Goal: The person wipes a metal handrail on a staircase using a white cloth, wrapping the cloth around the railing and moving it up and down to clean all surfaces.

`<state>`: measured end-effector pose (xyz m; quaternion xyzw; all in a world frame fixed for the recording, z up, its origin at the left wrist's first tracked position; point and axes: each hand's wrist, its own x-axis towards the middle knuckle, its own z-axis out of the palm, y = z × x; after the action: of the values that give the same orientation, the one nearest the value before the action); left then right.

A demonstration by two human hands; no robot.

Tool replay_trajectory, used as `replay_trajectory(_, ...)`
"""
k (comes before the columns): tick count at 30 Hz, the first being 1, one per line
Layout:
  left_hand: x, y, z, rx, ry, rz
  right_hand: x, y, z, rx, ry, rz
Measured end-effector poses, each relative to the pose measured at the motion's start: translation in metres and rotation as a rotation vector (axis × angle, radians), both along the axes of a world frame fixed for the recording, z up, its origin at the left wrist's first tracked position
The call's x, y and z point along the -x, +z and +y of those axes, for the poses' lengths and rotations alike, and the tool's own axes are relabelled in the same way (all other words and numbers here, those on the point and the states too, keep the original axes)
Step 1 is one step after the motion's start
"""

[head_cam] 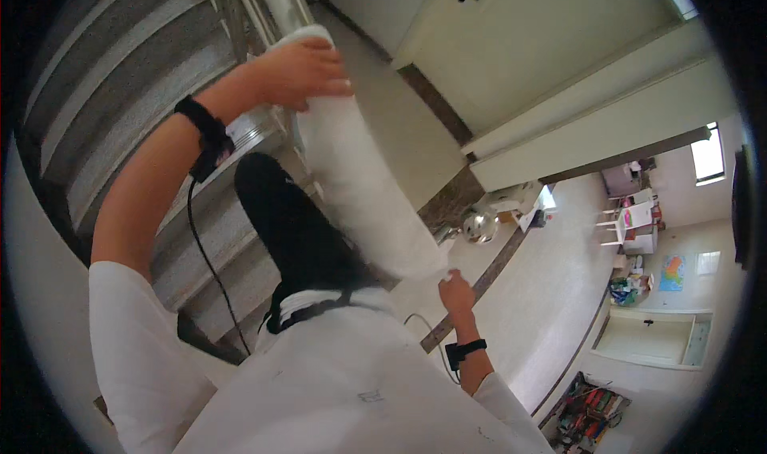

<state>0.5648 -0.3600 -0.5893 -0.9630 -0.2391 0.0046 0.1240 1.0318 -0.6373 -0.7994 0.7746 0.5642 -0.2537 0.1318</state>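
Note:
A long, thick, smooth white piece [353,172] slants down before me, perhaps a covered stair handrail; its material is unclear. My left hand [305,73] lies across its upper part, with the fingers curled over the far side. At its lower end, my right hand [458,289] has the fingertips closed on what looks like a white edge. Black straps with small dark devices sit on both wrists, and a black cable [207,256] hangs from the left one. A shiny metal ball [479,223] stands just beyond the lower end.
Stone stairs [150,82] curve along my left, with metal railing bars [254,11] above. My dark-clothed leg [293,214] is over the steps. A pale door [527,41] stands ahead. To the right, a room shows a white chair [614,226], a wall map [672,273] and a loaded rack [593,412].

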Motion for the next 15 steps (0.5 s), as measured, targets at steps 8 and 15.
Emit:
replay_trajectory(8,0.025,0.028,0.014,-0.023,0.007,-0.016,0.075,-0.042,-0.008,-0.816,0.433,0.200)
replay_trajectory(15,0.044,0.092,0.028,-0.118,0.106,0.156,0.084,-0.028,0.010,-0.692,0.275,0.284)
